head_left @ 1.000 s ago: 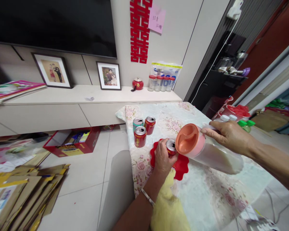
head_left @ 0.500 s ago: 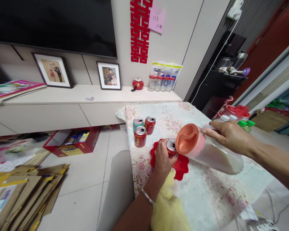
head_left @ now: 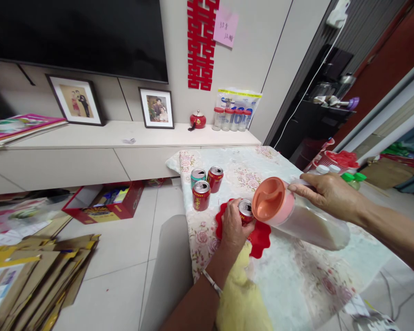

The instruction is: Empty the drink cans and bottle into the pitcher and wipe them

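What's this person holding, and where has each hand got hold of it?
The left hand grips a red can around its side, below the rim; the right hand holds the tilted, orange-topped pitcher by its handle.

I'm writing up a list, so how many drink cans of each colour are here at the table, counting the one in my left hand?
Red cans: 3, two on the tablecloth plus the held can in your left hand
Teal can: 1
Total: 4
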The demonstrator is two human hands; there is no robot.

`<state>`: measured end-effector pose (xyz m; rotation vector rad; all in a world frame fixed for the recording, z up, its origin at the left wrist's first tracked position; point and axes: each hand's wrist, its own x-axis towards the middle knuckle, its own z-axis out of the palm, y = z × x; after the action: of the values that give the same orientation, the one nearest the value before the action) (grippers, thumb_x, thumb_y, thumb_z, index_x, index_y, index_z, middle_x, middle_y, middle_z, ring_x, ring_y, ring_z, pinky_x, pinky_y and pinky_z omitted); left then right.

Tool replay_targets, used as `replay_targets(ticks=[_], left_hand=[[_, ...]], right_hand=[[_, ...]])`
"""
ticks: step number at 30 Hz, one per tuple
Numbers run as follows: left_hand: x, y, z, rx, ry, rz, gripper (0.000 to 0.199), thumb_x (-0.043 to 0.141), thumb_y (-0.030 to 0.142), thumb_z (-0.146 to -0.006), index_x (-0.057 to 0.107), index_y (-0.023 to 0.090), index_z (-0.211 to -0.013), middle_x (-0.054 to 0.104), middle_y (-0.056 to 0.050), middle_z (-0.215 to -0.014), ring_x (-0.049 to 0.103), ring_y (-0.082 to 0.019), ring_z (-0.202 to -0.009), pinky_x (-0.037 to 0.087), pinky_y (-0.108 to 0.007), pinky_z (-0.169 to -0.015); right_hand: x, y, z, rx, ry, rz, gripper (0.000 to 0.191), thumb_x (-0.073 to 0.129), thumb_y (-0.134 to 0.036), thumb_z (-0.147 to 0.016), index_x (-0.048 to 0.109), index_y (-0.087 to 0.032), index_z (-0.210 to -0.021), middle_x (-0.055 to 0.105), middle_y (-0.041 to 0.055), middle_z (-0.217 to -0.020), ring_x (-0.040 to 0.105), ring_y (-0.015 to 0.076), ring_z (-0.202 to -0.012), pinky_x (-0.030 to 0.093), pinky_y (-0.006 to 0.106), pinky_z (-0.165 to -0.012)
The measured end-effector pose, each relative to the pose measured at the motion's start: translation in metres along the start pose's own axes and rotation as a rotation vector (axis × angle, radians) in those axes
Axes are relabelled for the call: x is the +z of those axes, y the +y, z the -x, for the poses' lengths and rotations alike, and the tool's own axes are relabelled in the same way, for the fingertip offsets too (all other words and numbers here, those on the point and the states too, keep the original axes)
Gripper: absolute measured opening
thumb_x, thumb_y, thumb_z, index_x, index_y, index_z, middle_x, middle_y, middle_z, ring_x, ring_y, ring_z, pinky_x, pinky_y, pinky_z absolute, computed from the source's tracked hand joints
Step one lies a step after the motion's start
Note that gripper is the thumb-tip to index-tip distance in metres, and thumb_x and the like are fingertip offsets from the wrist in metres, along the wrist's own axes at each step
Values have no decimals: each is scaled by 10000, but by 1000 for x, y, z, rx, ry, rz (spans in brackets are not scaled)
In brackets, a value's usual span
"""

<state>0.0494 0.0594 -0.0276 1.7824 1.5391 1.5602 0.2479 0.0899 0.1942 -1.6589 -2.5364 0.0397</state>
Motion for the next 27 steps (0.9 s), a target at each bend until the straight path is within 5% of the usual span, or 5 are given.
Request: replay_targets(ticks=[27], left_hand=[[1,-2,1,29,5,3,699,751,118,-692,436,188,-1312,628,-142,-1230,625,-331,-1190,553,-491,-962]], right_hand=[[0,0,-1,-5,-1,19,654,290,-818,-911,505,-248,-671,567,18,-563,535,197,-551,324,340,-588]])
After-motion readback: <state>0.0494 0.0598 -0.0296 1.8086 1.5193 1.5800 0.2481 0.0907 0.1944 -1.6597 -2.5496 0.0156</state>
